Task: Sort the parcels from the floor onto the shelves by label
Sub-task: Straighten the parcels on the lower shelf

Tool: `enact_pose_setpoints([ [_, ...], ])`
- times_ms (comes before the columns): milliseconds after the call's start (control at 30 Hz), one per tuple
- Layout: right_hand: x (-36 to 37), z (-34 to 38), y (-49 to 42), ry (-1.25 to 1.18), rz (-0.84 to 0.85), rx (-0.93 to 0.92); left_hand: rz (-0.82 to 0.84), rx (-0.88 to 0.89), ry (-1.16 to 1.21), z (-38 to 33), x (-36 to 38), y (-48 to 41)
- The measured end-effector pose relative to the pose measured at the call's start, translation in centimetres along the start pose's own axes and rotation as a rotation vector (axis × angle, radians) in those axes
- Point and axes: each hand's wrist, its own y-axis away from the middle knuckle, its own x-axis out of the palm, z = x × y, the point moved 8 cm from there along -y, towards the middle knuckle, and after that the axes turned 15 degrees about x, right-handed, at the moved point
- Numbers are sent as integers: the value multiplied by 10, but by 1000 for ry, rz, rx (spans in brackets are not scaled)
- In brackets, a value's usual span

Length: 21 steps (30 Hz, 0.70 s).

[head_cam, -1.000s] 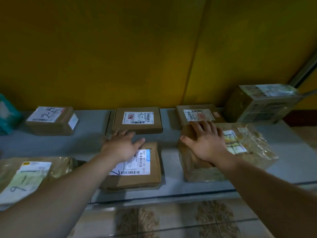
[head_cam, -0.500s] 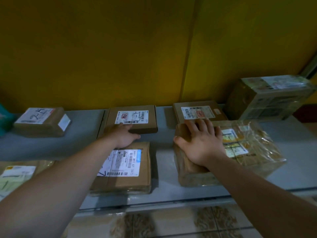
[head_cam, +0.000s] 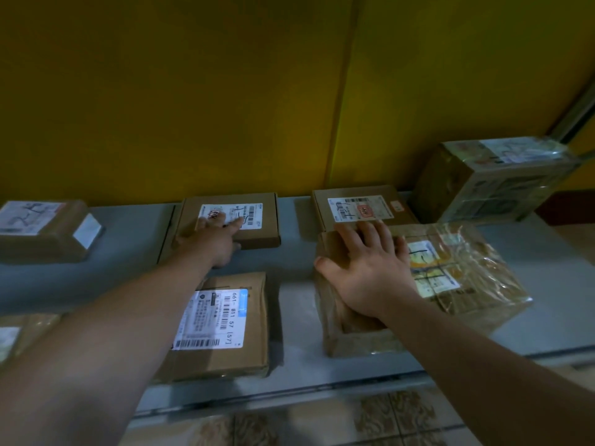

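Rear parcel (head_cam: 254, 228), left hand (head_cam: 215, 243) moved forward onto it, right hand (head_cam: 370, 275) unmoved

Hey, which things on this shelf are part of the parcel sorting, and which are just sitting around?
Job: left hand, touching the back flat box; right hand, resting on the wrapped parcel; blue-label box; second flat box; tall box; left-end box; grey shelf.
Just there: yellow wall; tiled floor.
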Motion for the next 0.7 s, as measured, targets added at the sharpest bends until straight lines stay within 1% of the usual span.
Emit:
enact_pose_setpoints([
  [100,1,0,0,1,5,4,16,8,-4,-4,-4,3],
  [167,0,1,0,5,7,10,19,7,73,-9,-10,10],
  [233,0,1,0,13,15,19,-52,6,183,-17,-25,26],
  [300,-1,1,1,18,17,23,-150,29,238,-31,-39,55],
  [333,-1,1,1,17,15,22,-166,56,236,-42,-41,73],
  [367,-2,1,1,13,11,23,-145,90,218,-54,-38,92],
  [433,-3,0,2,13,11,26,-45,139,150,-77,-21,126],
  [500,-5,1,5,28,4,35,2,153,65,-87,-6,143],
  [700,0,9,26,43,13,57,-103,149,0,-86,0,144],
])
